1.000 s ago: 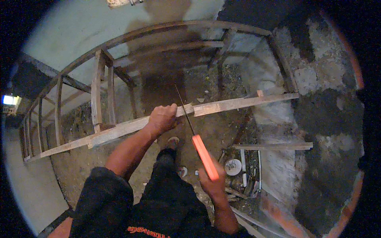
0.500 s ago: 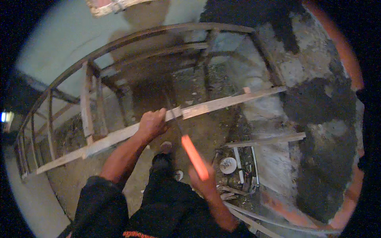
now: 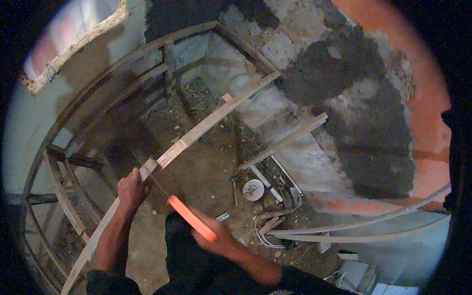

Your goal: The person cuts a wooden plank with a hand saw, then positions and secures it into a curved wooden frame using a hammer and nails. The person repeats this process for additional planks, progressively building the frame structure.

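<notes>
My left hand [image 3: 131,189] is wrapped around a long pale timber rail [image 3: 214,117], which tops the near side of a wooden frame. In my right hand [image 3: 219,240] is a saw [image 3: 189,215] with a bright orange handle. Its thin blade lies across the rail, just beyond my left fist, beside a spot where two lengths of wood meet or step. The blade is seen nearly edge-on, so how deep it sits in the wood does not show.
The wooden frame [image 3: 54,177] curves along the left and far wall. A loose-ended plank [image 3: 290,140] juts from the patched wall at right. Below it are a white bowl [image 3: 253,190], pale pipes [image 3: 266,183] and wood scraps on the dirt floor. Long strips [image 3: 364,239] bend across the lower right.
The view has swung round, so the rail slants more steeply and lies further left. Both hands keep their grips, and the saw still crosses the rail near my left hand.
</notes>
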